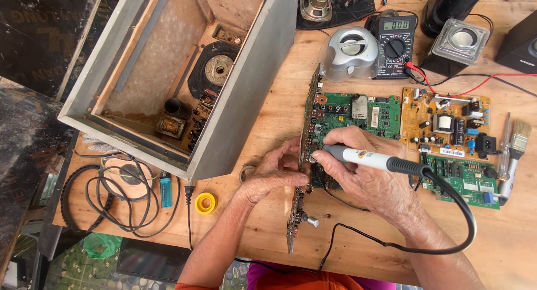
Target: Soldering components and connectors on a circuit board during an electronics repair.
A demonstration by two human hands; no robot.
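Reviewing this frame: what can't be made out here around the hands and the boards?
- Soldering iron tip: head view, hidden behind the right hand fingers and the upright board.
- Upright board's faces: seen edge-on, parts unreadable.
- Joint being worked: covered by the left hand.
- Green board lower part: under the right hand.
- Iron's cord: runs off the bottom edge.

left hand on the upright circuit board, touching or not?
Touching. The head view shows the left hand with its fingers pressed against the edge of the upright circuit board, no gap between them, while the right hand holds the soldering iron.
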